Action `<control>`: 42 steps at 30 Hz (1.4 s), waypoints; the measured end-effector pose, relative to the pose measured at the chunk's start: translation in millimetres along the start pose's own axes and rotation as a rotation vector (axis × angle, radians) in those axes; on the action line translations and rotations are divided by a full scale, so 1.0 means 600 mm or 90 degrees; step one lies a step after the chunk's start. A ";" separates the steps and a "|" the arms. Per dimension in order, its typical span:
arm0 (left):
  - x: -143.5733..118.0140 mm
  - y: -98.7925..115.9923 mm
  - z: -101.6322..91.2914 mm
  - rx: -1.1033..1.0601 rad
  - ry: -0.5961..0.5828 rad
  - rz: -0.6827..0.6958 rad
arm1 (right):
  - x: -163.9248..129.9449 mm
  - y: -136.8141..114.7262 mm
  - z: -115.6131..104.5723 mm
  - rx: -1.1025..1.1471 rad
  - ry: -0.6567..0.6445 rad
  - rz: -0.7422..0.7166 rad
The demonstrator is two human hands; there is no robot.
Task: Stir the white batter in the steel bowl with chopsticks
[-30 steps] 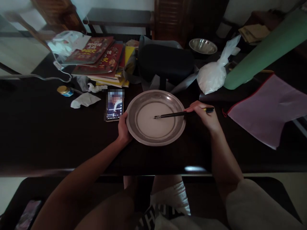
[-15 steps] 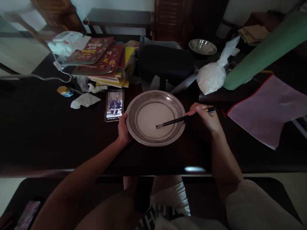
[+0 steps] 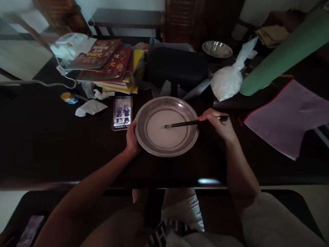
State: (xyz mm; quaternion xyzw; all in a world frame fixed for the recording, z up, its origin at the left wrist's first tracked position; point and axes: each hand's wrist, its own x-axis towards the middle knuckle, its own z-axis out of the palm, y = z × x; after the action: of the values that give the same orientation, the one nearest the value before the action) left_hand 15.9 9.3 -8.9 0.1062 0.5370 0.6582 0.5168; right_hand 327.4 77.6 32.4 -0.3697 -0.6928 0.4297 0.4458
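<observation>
Dark worktop (image 3: 51, 144) carries a steel basin (image 3: 191, 135) of white liquid. Left hand (image 3: 131, 137) grips its nine o'clock rim; right hand (image 3: 218, 125), at three o'clock, pinches chopsticks (image 3: 183, 124) dipped in the liquid.

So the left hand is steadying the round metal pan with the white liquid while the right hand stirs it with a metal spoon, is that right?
Not quite: the head view shows the right hand holding dark chopsticks, not a metal spoon, their tips in the white liquid. The rest stands: the left hand grips the rim of the round metal pan.
</observation>
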 end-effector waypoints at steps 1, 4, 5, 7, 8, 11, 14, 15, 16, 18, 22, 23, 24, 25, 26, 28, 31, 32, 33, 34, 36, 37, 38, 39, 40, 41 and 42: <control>0.001 -0.001 -0.002 0.004 -0.002 0.006 | 0.000 0.000 0.000 0.004 0.028 0.004; 0.002 -0.001 -0.002 0.001 -0.001 0.013 | 0.000 -0.001 0.000 0.020 0.029 0.016; 0.001 0.000 -0.001 -0.004 0.003 0.009 | 0.000 -0.001 0.001 0.019 0.002 0.016; -0.001 0.001 0.002 -0.008 0.013 -0.008 | 0.001 -0.001 0.002 0.010 -0.040 0.011; -0.002 0.002 0.004 -0.009 0.018 -0.016 | 0.001 -0.001 0.001 0.005 -0.036 0.009; -0.002 0.002 0.005 -0.007 0.025 -0.018 | 0.000 0.000 -0.001 0.010 0.036 0.006; 0.000 0.001 0.003 -0.004 0.014 -0.005 | -0.001 0.000 0.001 0.021 0.019 0.009; 0.000 0.001 0.002 -0.003 0.010 -0.002 | -0.001 0.000 0.002 0.018 -0.010 0.009; 0.001 0.000 0.001 -0.002 0.006 -0.001 | -0.001 0.000 0.003 0.011 -0.032 0.008; 0.001 0.000 0.000 0.000 0.005 -0.002 | 0.000 -0.001 0.004 -0.004 -0.029 0.000; -0.001 0.001 0.001 0.003 -0.002 -0.013 | 0.000 -0.001 0.001 0.010 0.057 0.001; -0.001 0.002 0.002 0.001 -0.002 -0.013 | 0.000 -0.001 0.001 0.018 0.045 0.005; -0.002 0.002 0.003 -0.002 0.000 -0.012 | 0.000 -0.001 0.002 0.022 0.018 0.009; -0.002 0.003 0.004 -0.005 0.006 -0.011 | 0.000 -0.001 0.002 0.021 -0.015 0.011; -0.002 0.003 0.005 -0.004 0.015 -0.009 | 0.000 -0.001 0.003 0.016 -0.039 0.011; -0.003 0.004 0.005 0.003 0.029 -0.007 | 0.000 -0.001 0.003 0.004 -0.035 0.005; -0.003 0.004 0.005 0.014 0.020 -0.005 | 0.000 0.000 0.002 0.013 0.040 -0.008; -0.003 0.005 0.005 0.015 0.012 -0.005 | 0.000 0.000 0.002 0.024 0.044 -0.010; -0.003 0.005 0.004 0.015 0.007 -0.005 | -0.001 -0.001 0.002 0.032 0.032 -0.011; -0.003 0.005 0.004 0.014 0.004 -0.005 | -0.001 -0.001 0.004 0.037 0.008 -0.011; -0.002 0.004 0.003 0.015 0.001 -0.005 | -0.001 -0.001 0.006 0.029 -0.038 -0.010; -0.002 0.004 0.003 0.016 0.000 -0.003 | -0.001 -0.002 0.007 0.021 -0.041 -0.009; -0.003 0.003 0.003 0.017 -0.004 0.002 | -0.001 -0.002 0.006 0.014 -0.027 -0.009; -0.003 0.003 0.004 0.018 -0.008 0.007 | -0.001 -0.001 0.005 0.011 -0.002 -0.009; -0.004 0.003 0.004 0.019 -0.014 0.012 | -0.001 -0.001 0.004 0.011 0.027 -0.008; -0.004 0.003 0.006 0.018 -0.020 0.016 | -0.002 -0.001 0.003 0.014 0.050 -0.005; -0.005 0.003 0.007 0.016 -0.024 0.019 | -0.001 -0.001 0.002 0.018 0.058 -0.001</control>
State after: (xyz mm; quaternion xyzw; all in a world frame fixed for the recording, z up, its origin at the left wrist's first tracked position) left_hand 19.0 9.4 -4.6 0.1332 0.5337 0.6567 0.5158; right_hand 326.5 76.3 32.4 -0.3819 -0.6662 0.4217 0.4821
